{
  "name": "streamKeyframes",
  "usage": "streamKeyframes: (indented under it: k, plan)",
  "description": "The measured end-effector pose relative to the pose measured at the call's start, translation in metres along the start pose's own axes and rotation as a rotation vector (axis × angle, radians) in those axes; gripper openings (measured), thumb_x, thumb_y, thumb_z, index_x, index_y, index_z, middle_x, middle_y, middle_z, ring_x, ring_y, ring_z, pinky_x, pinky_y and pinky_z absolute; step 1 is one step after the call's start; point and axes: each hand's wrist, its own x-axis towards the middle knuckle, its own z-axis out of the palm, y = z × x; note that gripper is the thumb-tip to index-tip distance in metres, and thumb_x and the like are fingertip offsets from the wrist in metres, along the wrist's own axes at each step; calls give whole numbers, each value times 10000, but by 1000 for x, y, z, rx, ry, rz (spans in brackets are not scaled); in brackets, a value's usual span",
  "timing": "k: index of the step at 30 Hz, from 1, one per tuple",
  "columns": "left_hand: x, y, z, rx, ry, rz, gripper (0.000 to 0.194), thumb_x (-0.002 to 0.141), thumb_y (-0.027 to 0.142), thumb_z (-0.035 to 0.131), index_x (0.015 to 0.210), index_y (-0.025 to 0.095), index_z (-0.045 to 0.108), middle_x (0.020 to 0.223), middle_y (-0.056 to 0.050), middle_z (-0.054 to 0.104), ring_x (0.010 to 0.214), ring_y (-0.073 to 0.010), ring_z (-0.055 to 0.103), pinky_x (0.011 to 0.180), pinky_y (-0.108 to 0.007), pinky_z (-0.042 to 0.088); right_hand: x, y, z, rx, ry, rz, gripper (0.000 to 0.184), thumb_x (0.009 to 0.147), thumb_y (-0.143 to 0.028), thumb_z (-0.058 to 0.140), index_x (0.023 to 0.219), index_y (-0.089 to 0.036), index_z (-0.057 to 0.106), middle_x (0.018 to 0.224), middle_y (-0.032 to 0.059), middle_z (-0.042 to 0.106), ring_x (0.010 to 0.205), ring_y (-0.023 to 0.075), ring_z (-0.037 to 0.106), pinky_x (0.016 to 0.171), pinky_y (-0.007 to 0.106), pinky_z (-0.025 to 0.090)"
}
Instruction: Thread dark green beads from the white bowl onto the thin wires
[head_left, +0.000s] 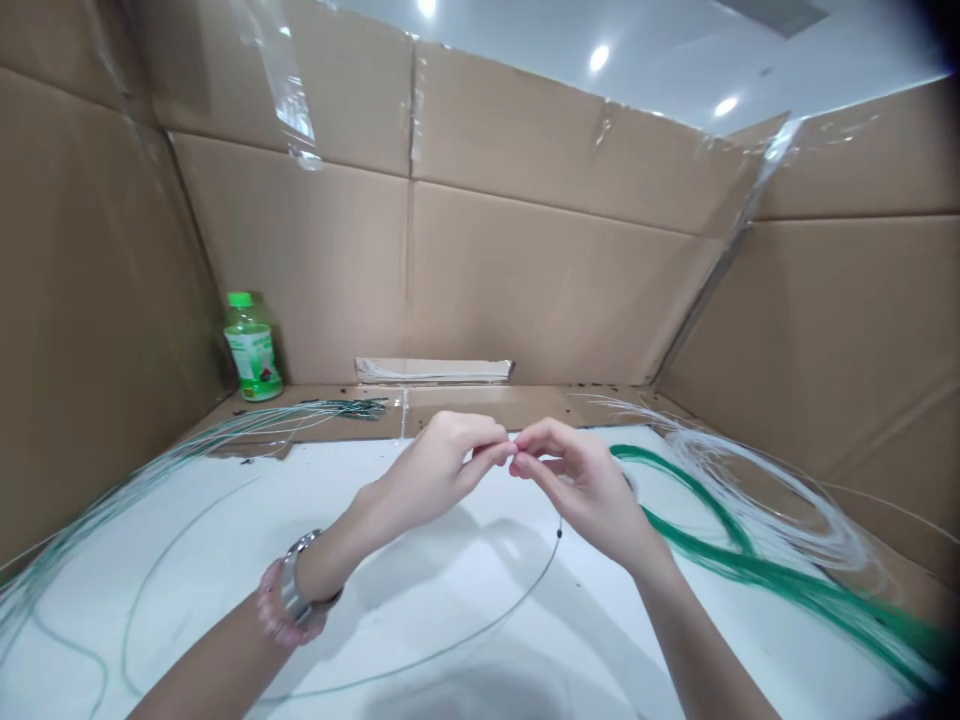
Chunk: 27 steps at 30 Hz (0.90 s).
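Note:
My left hand point(446, 465) and my right hand point(581, 480) meet fingertip to fingertip above the white tabletop point(450, 610). Both are closed in a pinch. A thin grey-green cord point(480, 632) curves across the table and rises to my right hand, where its upper part passes out of sight behind the fingers. On it, just below that hand, sits a small black bead or knot point(559, 534). Whatever lies between the fingertips is too small to make out. A metal watch or bangle and a pink beaded bracelet point(279, 605) circle my left wrist.
Cardboard walls point(525, 270) enclose the table. At the back left stands a green bottle point(255, 350). Bundled thin green-white cords point(247, 425) lie on the left. A green cord bundle point(750, 565) and a coil of white cord point(787, 500) lie on the right.

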Motion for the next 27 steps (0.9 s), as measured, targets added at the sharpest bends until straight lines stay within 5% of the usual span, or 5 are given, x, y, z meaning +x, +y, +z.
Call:
streamKeyframes:
  k: [6, 14, 18, 23, 27]
  plan:
    - [31, -17, 51, -159, -144, -67, 357, 918, 310, 462, 658, 121, 616, 555, 21, 519, 519, -72, 426, 505, -178, 313, -25, 36, -29, -44, 118, 51, 115, 870, -230, 564, 795, -176, 632, 763, 35, 677, 707, 135, 649, 645, 223, 524]
    - [58, -26, 94, -165, -295, -58, 388, 919, 352, 469, 677, 113, 655, 574, 17, 539, 540, -71, 451, 537, -176, 358, -45, 77, -47, 28, 168, 103, 121, 852, -240, 567, 782, -174, 641, 744, 40, 679, 690, 143, 652, 631, 228, 517]
    - [69, -69, 109, -77, -351, -150, 471, 982, 396, 328, 830, 122, 679, 660, -6, 596, 645, -122, 573, 616, -234, 465, -48, 98, -48, 66, 257, 139, 91, 805, -231, 597, 746, -168, 627, 693, 36, 660, 646, 143, 632, 610, 235, 511]
    - [65, -132, 138, 117, -329, -273, 291, 909, 332, 560, 1118, 131, 583, 1095, -84, 619, 939, -192, 622, 815, -396, 536, -51, 109, -48, 142, 336, 163, 124, 772, -276, 626, 725, -161, 613, 639, 33, 636, 594, 141, 619, 566, 237, 513]
    - [60, -148, 155, 145, -347, -283, 303, 914, 321, 552, 1158, 143, 572, 1157, -94, 600, 994, -207, 610, 850, -415, 530, -54, 106, -49, 200, 349, 169, 182, 764, -330, 651, 709, -162, 610, 603, 28, 628, 559, 145, 622, 534, 244, 518]
